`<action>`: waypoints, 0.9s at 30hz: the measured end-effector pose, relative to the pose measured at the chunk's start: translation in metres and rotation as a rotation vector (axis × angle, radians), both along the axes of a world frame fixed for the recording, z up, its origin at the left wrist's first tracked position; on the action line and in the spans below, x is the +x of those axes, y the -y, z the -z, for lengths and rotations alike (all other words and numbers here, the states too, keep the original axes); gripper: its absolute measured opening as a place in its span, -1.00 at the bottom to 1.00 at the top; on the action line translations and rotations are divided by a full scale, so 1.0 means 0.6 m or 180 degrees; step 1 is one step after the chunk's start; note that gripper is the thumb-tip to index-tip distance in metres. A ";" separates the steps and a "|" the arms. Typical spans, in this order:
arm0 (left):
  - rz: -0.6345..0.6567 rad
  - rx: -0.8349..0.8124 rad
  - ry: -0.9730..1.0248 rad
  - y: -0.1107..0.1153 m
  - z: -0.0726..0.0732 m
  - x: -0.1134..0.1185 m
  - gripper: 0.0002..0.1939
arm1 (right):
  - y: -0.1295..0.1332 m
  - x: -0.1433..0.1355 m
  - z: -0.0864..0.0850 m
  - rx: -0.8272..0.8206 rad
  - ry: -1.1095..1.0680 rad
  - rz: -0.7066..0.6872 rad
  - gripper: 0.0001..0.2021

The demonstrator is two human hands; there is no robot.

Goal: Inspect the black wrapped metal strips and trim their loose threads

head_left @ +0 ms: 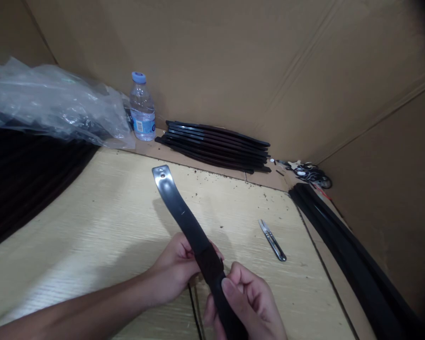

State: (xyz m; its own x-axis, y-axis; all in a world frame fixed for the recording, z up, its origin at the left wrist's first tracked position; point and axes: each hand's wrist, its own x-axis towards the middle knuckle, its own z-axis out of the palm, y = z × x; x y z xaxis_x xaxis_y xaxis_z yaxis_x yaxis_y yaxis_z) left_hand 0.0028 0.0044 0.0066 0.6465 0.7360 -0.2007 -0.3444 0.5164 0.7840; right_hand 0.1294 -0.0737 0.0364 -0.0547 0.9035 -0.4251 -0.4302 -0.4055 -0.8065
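Note:
A black, slightly curved flat strip (181, 212) with a hole near its shiny far end is held up over the table. Around its middle is a dark, fabric-like wrap (209, 263). My left hand (177, 269) is closed on the strip beside this wrap, its fingers partly hidden behind. Nearer to me, my right hand (250, 300) pinches the strip with the thumb on top. A thin dark cord (194, 309) hangs down below the strip between the hands. To the right of the hands lies a pair of thread snips (272, 241).
Behind stand a water bottle (142, 111) and a stack of black strips (216, 146). Clear plastic bagging (56, 101) covers part of a dark pile (28, 174) at left. Long black strips (340, 241) lie at right, near tangled cords (310, 174). Cardboard walls (216, 56) enclose the table (102, 203).

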 end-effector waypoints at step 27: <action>0.0627 0.0041 0.0439 0.010 -0.003 0.002 -0.77 | -0.006 0.010 0.010 -0.0250 0.0349 0.0408 -0.57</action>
